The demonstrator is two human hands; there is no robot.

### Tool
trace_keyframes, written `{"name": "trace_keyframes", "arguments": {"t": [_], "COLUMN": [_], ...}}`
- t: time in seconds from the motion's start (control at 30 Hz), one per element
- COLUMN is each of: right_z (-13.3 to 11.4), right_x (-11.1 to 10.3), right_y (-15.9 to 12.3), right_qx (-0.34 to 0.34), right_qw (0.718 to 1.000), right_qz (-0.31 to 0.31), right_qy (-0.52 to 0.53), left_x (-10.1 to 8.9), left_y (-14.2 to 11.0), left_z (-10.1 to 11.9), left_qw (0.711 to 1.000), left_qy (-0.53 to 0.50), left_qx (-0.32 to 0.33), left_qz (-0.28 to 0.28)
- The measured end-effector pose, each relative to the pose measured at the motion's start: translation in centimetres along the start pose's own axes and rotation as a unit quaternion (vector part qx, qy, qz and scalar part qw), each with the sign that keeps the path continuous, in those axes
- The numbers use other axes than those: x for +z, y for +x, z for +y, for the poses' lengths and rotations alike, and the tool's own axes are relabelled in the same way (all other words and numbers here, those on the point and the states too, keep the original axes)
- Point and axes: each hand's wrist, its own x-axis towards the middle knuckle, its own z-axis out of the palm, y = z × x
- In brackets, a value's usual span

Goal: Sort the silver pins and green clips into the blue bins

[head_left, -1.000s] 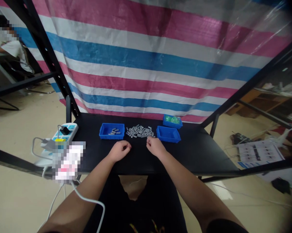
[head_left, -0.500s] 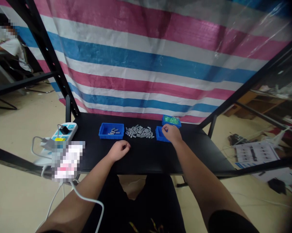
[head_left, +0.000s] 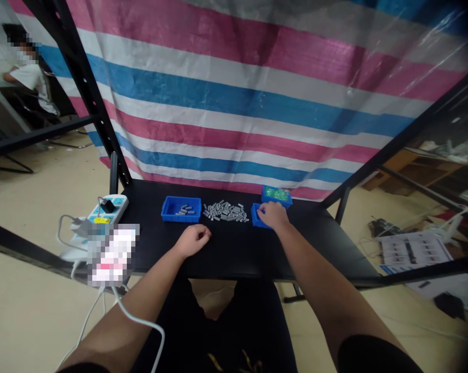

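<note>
Well, around the work: a pink, white and blue striped plastic tarp (head_left: 234,103) hanging behind a black tabletop (head_left: 234,259), a black slotted steel upright (head_left: 86,88) rising at the far left corner, a white power strip (head_left: 107,210) at the left edge, a white cable (head_left: 136,321) trailing down past the table, and a pixelated white object (head_left: 113,255) too blurred to name just in front of the strip. Far off at left, a seated person (head_left: 26,75) in a white shirt.

On the tabletop, a loose heap of short gray metal cylinders (head_left: 225,212), lying every which way, between an open blue plastic tray (head_left: 181,203) with a few more cylinders (head_left: 185,210) inside and a second blue plastic tray (head_left: 256,216). Just behind that second tray, a smaller blue tray (head_left: 276,203) of green pieces (head_left: 276,193).

Right hand (head_left: 271,215) over the second tray and touching it, fingers curled downward, any hold hidden. Left hand (head_left: 195,241) resting just in front of the heap, curled loosely shut, nothing showing in it.
</note>
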Motion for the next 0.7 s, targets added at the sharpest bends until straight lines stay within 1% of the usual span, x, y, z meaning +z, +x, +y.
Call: {"name": "trace_keyframes", "arguments": {"t": [0.07,0.1,0.17,0.23,0.3,0.37,0.47,0.57,0.7], "right_z": [-2.0,-3.3,-6.0,-8.7,-11.2,-13.3,-15.4,-16.3,-16.3], "right_x": [-0.4,-0.5,-0.3,0.3,1.3,2.5,4.0,4.7,4.6], "right_y": [-1.2,-1.9,-3.1,-4.1,-4.8,-5.2,-5.1,-4.7,-4.5], "right_qx": [-0.028,-0.059,-0.127,-0.19,-0.225,-0.233,-0.205,-0.177,-0.174], "right_qw": [0.996,0.993,0.985,0.973,0.963,0.96,0.966,0.972,0.974], "right_qz": [0.078,0.095,0.102,0.096,0.094,0.095,0.097,0.092,0.065], "right_qy": [0.014,0.03,0.062,0.089,0.114,0.127,0.125,0.121,0.133], "left_x": [0.0,0.0,0.0,0.0,0.0,0.1,0.1,0.0,0.0], "left_y": [0.0,0.1,0.1,0.1,0.1,0.0,0.0,0.0,0.1], "left_z": [0.0,0.0,0.0,0.1,0.1,0.1,0.0,0.0,0.1], "left_qw": [1.0,1.0,1.0,1.0,1.0,1.0,1.0,1.0,1.0], "left_qy": [0.002,0.003,0.002,-0.002,-0.006,-0.007,-0.002,0.001,-0.001], "left_qx": [-0.001,-0.002,-0.003,-0.002,0.001,0.004,0.008,0.008,0.004], "left_qz": [-0.002,-0.002,-0.002,-0.001,0.003,0.008,0.008,0.011,0.01]}}
